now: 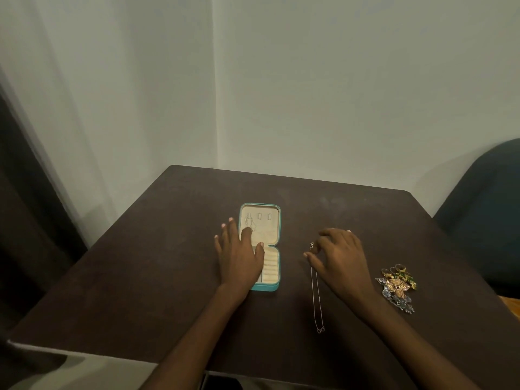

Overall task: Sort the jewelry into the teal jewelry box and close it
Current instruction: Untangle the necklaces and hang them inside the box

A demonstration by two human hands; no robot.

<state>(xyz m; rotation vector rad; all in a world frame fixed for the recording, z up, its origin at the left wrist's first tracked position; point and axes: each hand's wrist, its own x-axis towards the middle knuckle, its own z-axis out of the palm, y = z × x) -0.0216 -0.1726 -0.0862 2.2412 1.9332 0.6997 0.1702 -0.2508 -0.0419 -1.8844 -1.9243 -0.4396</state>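
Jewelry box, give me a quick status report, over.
Teal jewelry box open, one chain already hung in lid. Left hand flat on box. Right hand open at necklace clasp, not gripped. Jewelry pile waiting; nothing blocking.

Just a plain dark brown table (168, 277), squarish with rounded corners, matte top with a few faint pale smudges toward its far right corner. Its far left corner is shoved into where two pale greenish-white walls (337, 94) meet. There's a dark blue chair back (484, 220) poking up past the table's right edge, and a little sliver of orange-brown wood (510, 304) below it, can't tell what that is. Down the left side hangs something dark, looks like a curtain (25, 209), with a sheer pale one (56, 94) beside it. Lighting's pretty dim overall.
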